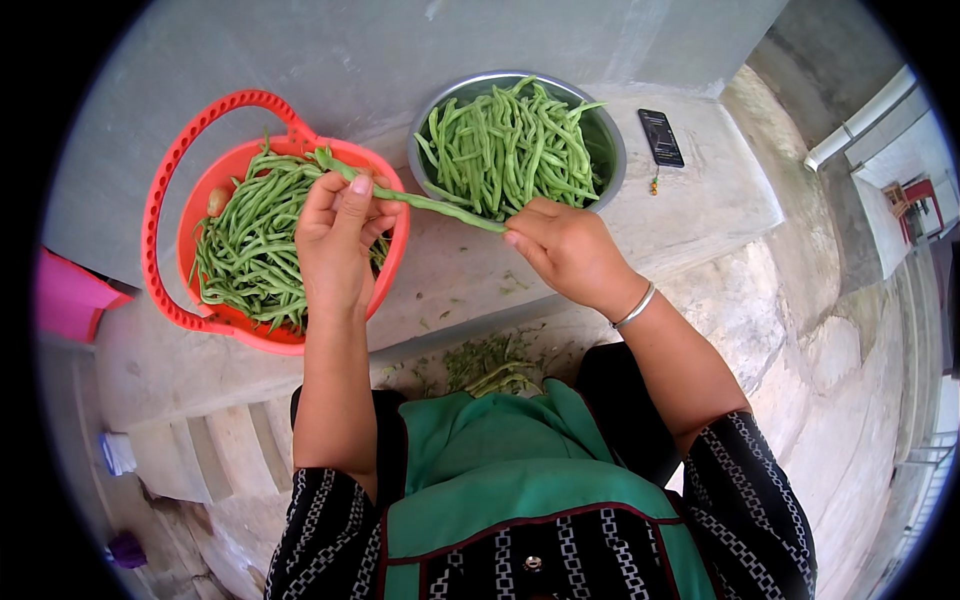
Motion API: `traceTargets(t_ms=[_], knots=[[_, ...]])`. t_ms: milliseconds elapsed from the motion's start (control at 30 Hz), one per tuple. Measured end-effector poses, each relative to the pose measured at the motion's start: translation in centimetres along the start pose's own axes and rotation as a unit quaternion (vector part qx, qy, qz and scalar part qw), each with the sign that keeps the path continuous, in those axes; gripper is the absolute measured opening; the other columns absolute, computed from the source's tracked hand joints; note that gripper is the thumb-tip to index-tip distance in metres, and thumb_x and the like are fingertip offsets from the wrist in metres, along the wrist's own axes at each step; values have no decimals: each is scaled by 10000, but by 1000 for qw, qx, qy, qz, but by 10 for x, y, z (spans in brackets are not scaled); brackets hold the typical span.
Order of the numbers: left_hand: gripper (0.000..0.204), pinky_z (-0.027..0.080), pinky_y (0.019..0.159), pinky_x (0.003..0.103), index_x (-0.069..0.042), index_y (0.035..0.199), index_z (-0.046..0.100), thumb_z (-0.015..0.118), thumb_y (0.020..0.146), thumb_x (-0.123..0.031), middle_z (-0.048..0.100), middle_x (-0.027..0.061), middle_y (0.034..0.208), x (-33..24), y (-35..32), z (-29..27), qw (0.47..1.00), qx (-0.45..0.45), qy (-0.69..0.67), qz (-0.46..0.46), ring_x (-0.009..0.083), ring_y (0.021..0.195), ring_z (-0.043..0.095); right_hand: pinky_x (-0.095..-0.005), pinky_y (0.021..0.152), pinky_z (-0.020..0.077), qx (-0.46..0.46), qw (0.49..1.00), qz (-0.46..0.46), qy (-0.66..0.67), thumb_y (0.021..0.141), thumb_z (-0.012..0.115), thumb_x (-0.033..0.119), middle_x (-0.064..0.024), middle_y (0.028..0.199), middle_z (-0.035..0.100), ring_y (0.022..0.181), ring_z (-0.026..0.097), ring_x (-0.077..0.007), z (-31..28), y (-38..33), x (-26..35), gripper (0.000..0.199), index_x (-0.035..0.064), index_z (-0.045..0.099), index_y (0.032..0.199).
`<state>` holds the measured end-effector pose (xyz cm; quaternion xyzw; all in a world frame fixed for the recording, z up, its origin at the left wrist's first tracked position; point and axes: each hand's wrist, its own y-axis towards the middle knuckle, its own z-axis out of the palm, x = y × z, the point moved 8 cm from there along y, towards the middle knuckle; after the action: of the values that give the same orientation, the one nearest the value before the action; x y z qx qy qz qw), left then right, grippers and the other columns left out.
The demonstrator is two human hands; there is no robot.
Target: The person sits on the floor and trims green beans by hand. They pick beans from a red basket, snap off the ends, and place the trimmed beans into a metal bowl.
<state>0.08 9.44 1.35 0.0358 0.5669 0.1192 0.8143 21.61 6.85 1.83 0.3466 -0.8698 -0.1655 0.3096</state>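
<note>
Green, slender bean pod [435,206]: was pinched by bare left hand [337,235] and right hand [577,255], apparently mid-handling, likely needing steady tension next.

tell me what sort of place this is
Probably a yard or porch outside a home: a concrete ledge runs along a grey wall, the ground is rough and uneven, and a red basket of green beans suggests household cooking.
</note>
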Motion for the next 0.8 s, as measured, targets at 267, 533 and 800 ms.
traceTargets(t_ms=[267,533,800], knots=[[90,551,703,242,-33,986,555,578,921,-90,649,106,973,11,-18,29,998,53,-6,-16,182,838,664,-368,539,452,-183,979,86,0,835,613,117,-97,692,563,626,566,-288,-42,1,-34,119,37,610,747],[173,523,706,260,-1,917,596,715,791,-18,666,96,920,-16,-54,67,949,115,215,198,174,816,652,-386,535,448,-147,981,124,-41,811,603,138,-104,676,558,609,563,-300,-32,-2,-48,163,37,574,686],[154,515,683,267,-2,858,612,733,766,-21,671,76,875,-18,-58,77,860,107,392,309,160,793,649,-404,525,436,5,997,-14,79,820,609,196,-105,652,531,600,543,-309,3,-2,4,231,39,533,668]])
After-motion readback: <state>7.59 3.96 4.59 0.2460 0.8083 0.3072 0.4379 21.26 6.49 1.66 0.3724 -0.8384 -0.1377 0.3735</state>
